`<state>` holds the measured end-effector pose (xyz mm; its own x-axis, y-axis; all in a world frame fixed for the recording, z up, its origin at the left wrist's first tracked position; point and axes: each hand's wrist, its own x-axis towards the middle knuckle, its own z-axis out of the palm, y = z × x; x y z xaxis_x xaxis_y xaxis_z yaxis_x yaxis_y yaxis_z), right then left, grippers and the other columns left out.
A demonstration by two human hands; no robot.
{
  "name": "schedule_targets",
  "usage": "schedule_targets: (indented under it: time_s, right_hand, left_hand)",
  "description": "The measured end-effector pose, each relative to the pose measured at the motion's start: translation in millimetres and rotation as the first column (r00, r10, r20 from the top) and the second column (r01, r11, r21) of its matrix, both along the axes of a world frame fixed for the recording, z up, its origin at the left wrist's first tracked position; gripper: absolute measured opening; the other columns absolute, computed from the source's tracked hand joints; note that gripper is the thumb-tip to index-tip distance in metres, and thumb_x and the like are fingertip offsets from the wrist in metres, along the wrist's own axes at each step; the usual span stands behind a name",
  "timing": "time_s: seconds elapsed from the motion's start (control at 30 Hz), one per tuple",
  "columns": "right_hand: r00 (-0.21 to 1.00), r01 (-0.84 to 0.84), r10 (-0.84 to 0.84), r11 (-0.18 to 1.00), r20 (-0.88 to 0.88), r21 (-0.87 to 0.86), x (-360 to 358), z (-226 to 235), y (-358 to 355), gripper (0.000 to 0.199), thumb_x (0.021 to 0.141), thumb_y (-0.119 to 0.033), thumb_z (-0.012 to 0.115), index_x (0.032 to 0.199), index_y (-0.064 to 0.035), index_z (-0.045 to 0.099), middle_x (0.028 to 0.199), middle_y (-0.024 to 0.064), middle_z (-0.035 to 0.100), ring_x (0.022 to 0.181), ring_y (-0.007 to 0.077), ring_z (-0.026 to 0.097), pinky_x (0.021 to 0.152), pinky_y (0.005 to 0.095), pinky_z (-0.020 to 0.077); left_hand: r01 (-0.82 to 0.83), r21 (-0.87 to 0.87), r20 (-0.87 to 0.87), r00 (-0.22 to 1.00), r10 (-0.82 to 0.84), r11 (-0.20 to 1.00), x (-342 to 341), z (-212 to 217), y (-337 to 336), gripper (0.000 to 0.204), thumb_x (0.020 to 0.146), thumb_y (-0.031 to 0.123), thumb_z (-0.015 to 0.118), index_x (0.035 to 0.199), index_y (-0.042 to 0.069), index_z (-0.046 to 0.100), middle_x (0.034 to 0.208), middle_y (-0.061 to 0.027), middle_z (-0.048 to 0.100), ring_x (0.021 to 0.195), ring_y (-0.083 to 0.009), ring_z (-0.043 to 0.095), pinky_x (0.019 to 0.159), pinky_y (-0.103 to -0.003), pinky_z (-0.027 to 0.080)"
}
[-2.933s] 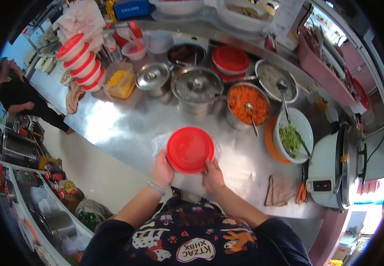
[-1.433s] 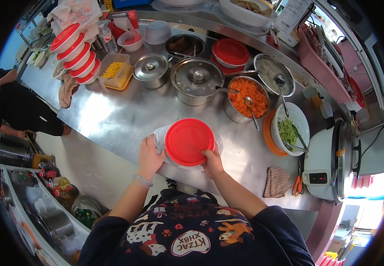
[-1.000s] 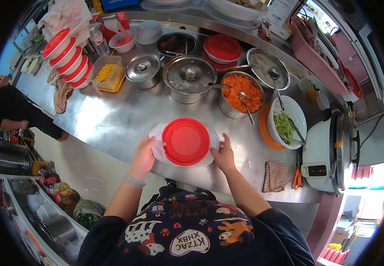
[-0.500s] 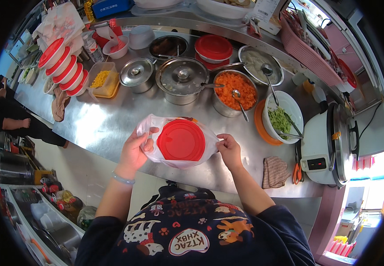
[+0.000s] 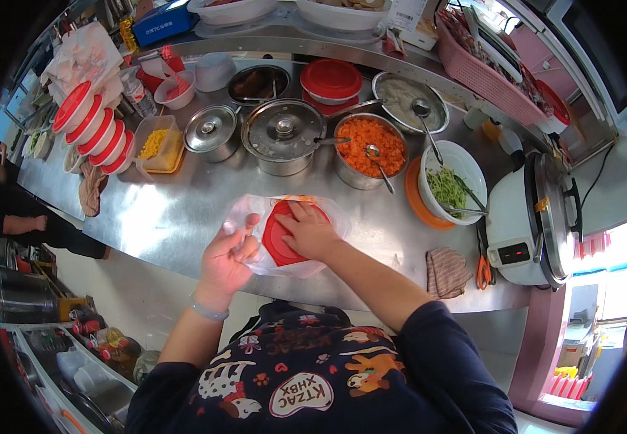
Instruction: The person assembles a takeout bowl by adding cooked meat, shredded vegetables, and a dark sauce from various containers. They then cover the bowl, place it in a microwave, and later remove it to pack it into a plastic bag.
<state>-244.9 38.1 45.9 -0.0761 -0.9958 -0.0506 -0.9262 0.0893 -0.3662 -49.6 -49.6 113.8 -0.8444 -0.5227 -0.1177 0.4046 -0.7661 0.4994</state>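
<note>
A round container with a red lid [image 5: 277,242] sits inside a thin white plastic bag [image 5: 240,214] above the near edge of the steel counter. My left hand [image 5: 228,254] is closed on the bag's left side, fingers curled at its edge. Across the lid lies my right hand [image 5: 310,231], flat with fingers spread, inside the bag's mouth and covering the lid's right part. The container's body is hidden by bag and lid.
Behind the bag stand a lidded steel pot [image 5: 283,137], a pot of shredded carrot [image 5: 371,148] and a white bowl of green shreds [image 5: 445,189]. A leaning stack of red-lidded bowls [image 5: 96,130] is at left. Orange-handled scissors [image 5: 484,273] and a brown cloth [image 5: 447,273] lie at right.
My right hand has let go of the bag's right edge and moved left onto the red lid. My left hand still holds the bag. The view has shifted slightly.
</note>
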Motion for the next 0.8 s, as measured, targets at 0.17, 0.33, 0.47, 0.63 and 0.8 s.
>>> schedule_targets:
  time_s: [0.17, 0.33, 0.47, 0.63, 0.8]
  right_hand:
    - [0.986, -0.001, 0.03, 0.985, -0.166, 0.17, -52.4, 47.3, 40.3, 0.053, 0.083, -0.032, 0.061, 0.134, -0.0206, 0.051, 0.131, 0.0078, 0.053, 0.124, 0.0239, 0.048, 0.101, 0.0447, 0.0324]
    - [0.981, 0.035, 0.002, 0.981, -0.195, 0.189, -63.2, 120.0, 58.9, 0.038, 0.075, -0.01, 0.062, 0.113, -0.0144, 0.065, 0.105, 0.0084, 0.067, 0.107, 0.0252, 0.059, 0.093, 0.042, 0.0408]
    - [0.922, -0.078, 0.16, 0.969, 0.354, -0.236, -9.9, 114.0, 42.6, 0.033, 0.069, 0.002, 0.059, 0.1, -0.0061, 0.068, 0.108, 0.0128, 0.066, 0.1, 0.0333, 0.061, 0.091, 0.0405, 0.0482]
    - [0.993, -0.121, 0.121, 0.988, 0.014, 0.094, 39.6, 48.1, 1.0, 0.049, 0.088, -0.023, 0.053, 0.137, -0.0201, 0.048, 0.148, 0.0188, 0.033, 0.134, 0.0404, 0.035, 0.103, 0.0547, 0.0361]
    - [0.947, -0.237, 0.278, 0.943, -0.161, 0.234, 32.1, 14.6, 6.3, 0.054, 0.092, -0.03, 0.048, 0.145, -0.029, 0.038, 0.155, 0.017, 0.021, 0.142, 0.0378, 0.022, 0.111, 0.06, 0.0219]
  left_hand:
    - [-0.136, -0.04, 0.126, 0.982, 0.14, 0.99, 28.7, -12.2, -15.5, 0.047, 0.091, 0.005, 0.047, 0.138, 0.011, 0.045, 0.121, -0.0046, 0.057, 0.056, -0.0056, 0.036, 0.057, -0.017, 0.031]
    - [-0.042, -0.37, 0.348, 0.92, 0.18, 0.928, 34.9, -13.2, -24.8, 0.05, 0.091, 0.004, 0.046, 0.14, 0.01, 0.04, 0.117, -0.0106, 0.058, 0.055, -0.0062, 0.037, 0.054, -0.018, 0.032]
    - [0.292, -0.497, 0.465, 0.885, -0.033, 0.817, 20.7, 2.4, -13.5, 0.054, 0.092, 0.003, 0.043, 0.145, 0.009, 0.033, 0.115, -0.0124, 0.062, 0.057, -0.006, 0.04, 0.053, -0.02, 0.033]
    - [0.098, -0.239, 0.25, 0.968, -0.036, 0.966, -5.7, 17.1, 0.3, 0.043, 0.091, 0.003, 0.046, 0.134, 0.006, 0.044, 0.102, -0.0113, 0.063, 0.051, -0.0078, 0.036, 0.05, -0.019, 0.03]
    - [0.031, -0.185, 0.158, 0.987, -0.001, 0.982, -17.1, 9.7, -19.4, 0.043, 0.092, 0.004, 0.047, 0.134, 0.008, 0.044, 0.107, -0.0111, 0.063, 0.051, -0.0069, 0.035, 0.051, -0.02, 0.03]
